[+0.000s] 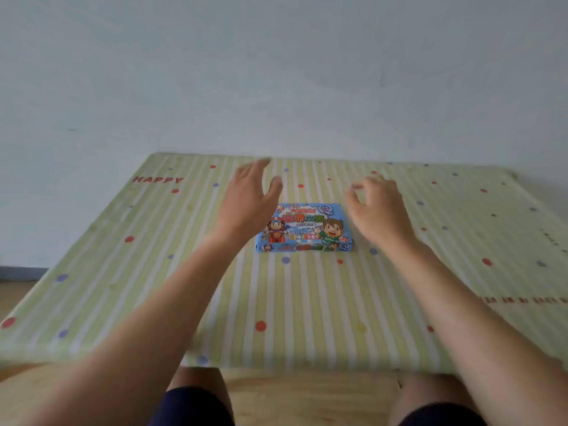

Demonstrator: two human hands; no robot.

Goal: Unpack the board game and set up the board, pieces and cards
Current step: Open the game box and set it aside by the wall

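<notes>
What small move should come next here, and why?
Probably lower both hands onto the two ends of the game box and take hold of it. It lies flat and looks closed on the striped tablecloth, with no board, pieces or cards out. The left hand and right hand hover either side, holding nothing.

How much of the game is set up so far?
Nothing yet. The blue cartoon-printed cardboard game box lies closed on the green striped tablecloth. The left hand and right hand hover on either side, holding nothing. Opening it and laying out board, pieces and cards all remain.
</notes>
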